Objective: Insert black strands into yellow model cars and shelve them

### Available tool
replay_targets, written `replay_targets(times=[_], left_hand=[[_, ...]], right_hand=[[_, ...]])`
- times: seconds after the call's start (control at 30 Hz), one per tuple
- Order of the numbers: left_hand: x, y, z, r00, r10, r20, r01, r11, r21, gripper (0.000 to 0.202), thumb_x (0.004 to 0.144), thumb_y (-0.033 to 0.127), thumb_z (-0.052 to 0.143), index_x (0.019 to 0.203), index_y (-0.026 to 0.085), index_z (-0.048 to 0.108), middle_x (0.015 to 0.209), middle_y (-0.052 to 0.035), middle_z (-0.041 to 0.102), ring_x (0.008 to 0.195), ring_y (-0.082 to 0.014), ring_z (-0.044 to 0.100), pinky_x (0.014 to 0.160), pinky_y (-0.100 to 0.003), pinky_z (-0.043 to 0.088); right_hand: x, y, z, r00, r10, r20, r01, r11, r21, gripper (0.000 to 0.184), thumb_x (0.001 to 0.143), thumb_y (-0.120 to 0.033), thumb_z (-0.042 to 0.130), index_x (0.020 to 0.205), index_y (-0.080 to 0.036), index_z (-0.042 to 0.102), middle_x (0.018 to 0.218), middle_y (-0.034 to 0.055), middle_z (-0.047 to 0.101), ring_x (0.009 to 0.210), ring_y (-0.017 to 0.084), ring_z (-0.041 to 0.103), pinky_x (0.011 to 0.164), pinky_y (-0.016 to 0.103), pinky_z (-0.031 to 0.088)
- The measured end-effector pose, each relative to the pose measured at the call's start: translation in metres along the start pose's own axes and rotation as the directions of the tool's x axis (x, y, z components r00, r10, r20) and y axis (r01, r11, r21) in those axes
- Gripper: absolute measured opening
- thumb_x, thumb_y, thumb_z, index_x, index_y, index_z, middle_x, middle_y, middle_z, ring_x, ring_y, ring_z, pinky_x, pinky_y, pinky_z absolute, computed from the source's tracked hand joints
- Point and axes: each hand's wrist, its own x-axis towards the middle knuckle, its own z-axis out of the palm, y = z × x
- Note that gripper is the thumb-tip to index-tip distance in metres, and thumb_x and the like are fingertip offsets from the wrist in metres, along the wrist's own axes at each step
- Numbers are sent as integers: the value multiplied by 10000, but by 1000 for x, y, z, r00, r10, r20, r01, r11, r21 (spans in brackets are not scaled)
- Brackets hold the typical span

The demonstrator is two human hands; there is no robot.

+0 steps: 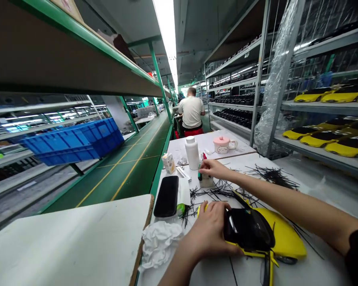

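Observation:
A yellow toy car (288,234) with a black roof and windows sits on the white table, one side door swung outward. Over its near end my left hand (209,228) is wrapped, thumb along the side and fingers across the far side. My right hand (216,169) reaches over the car to a small holder (207,182) with a green item and a red one in it. Its fingers are pinched together at the green item; what lies between them is too small to make out. Thin black strips (223,188) lie scattered around the holder and car.
A white bottle (192,153), pink lidded cup (221,145), phone (166,196) and crumpled tissue (161,243) stand or lie on the table. Left runs a green conveyor (131,169) beside a blue crate (77,139). Shelves of yellow cars (325,139) are right; a person (192,111) sits ahead.

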Motion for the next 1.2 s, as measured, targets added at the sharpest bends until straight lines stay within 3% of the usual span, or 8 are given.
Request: replay_targets(times=[0.07,0.17,0.33,0.53,0.63,0.77,0.93,1.2], left_hand=[[-2,-5,-3,1000,-5,0,5,1000,4,795,564,508,776,1218,201,445,1225,-114,543,1185,-335,469,1088,-555,277],[-5,-10,-7,1000,-16,-1,16,1000,18,813,557,531,777,1222,187,462,1219,-118,540,1174,-333,466,1050,-509,344],[-6,-11,-8,999,35,31,-36,999,32,849,641,532,733,1327,164,393,1337,-152,493,1284,-339,400,1140,-578,143],[-2,-8,-6,995,56,82,-61,997,55,879,677,513,719,1382,154,336,1438,-164,421,1375,-331,306,1159,-585,75],[-1,-6,-7,994,57,96,-64,995,76,921,657,502,748,1399,171,313,1461,-160,398,1388,-326,289,1162,-575,83],[1,-5,-8,993,41,110,-52,994,94,966,616,462,798,1401,188,307,1461,-151,400,1390,-322,291,1165,-562,88],[3,-4,-7,993,46,113,-59,992,112,950,627,450,795,1400,187,308,1463,-151,394,1384,-320,295,1156,-567,100],[3,-4,-7,993,55,108,-67,991,114,937,625,437,796,1392,199,313,1455,-154,404,1379,-319,307,1150,-570,103]], right_hand=[[8,2,6,998,-9,-65,11,999,31,260,858,-381,628,748,-149,586,649,-46,560,568,95,526,568,250,438],[8,2,-6,971,7,-237,17,995,99,351,856,-442,606,644,-179,512,572,-47,510,529,109,473,525,256,378],[-16,-12,-45,886,54,-461,74,964,255,367,857,-518,560,678,-216,453,564,-38,488,499,108,419,488,259,326],[-92,-38,-55,911,124,-394,90,871,482,323,864,-458,606,707,-214,464,590,-47,510,452,75,441,447,223,341],[-134,-41,-48,930,212,-302,13,800,599,297,868,-407,633,704,-206,487,580,-52,529,447,62,448,451,202,349],[-173,-39,-37,922,314,-229,-115,783,611,287,879,-410,622,717,-205,503,583,-54,549,460,58,467,464,191,364],[-196,-48,-26,908,350,-228,-180,820,544,308,875,-437,616,709,-207,497,575,-54,555,463,61,477,476,195,384],[-207,-56,-15,928,297,-226,-217,922,320,294,897,-449,569,729,-212,522,601,-27,566,504,96,524,484,224,422]])
